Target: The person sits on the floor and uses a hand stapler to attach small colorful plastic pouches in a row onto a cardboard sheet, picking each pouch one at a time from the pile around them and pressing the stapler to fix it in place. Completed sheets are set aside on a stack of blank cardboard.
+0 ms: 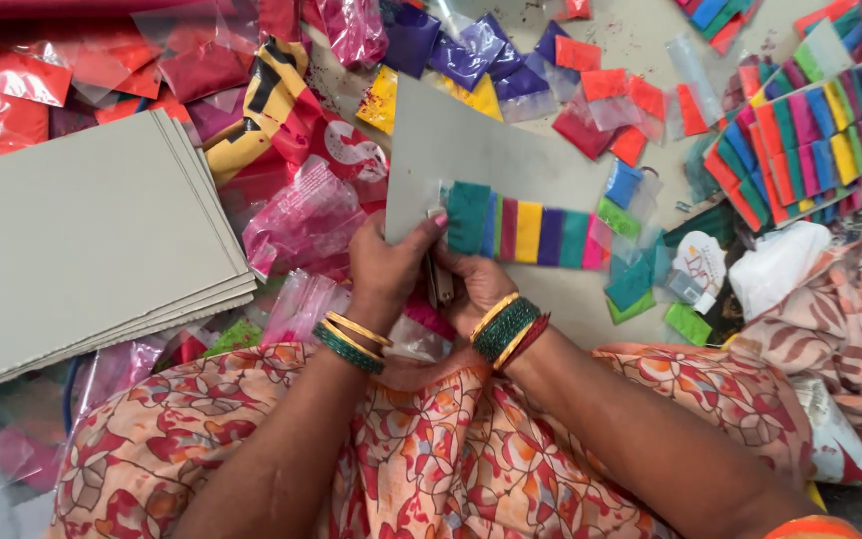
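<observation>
My left hand (386, 268) grips the left edge of a grey cardboard sheet (481, 150), thumb pressed beside a row of small coloured powder packets (531, 232) lying across the sheet. My right hand (476, 289) sits under the sheet's lower edge, closed around a small metal stapler (440, 284) that is mostly hidden between both hands. Both wrists wear green and gold bangles. The sheet rests above my lap, which is covered in floral cloth.
A stack of grey cardboard sheets (82, 240) lies at the left. Loose packets of coloured powder (591, 90) are scattered at the top and right. A finished card with rows of coloured packets (810, 130) lies at the upper right. Pink plastic bags (306, 225) sit near my left hand.
</observation>
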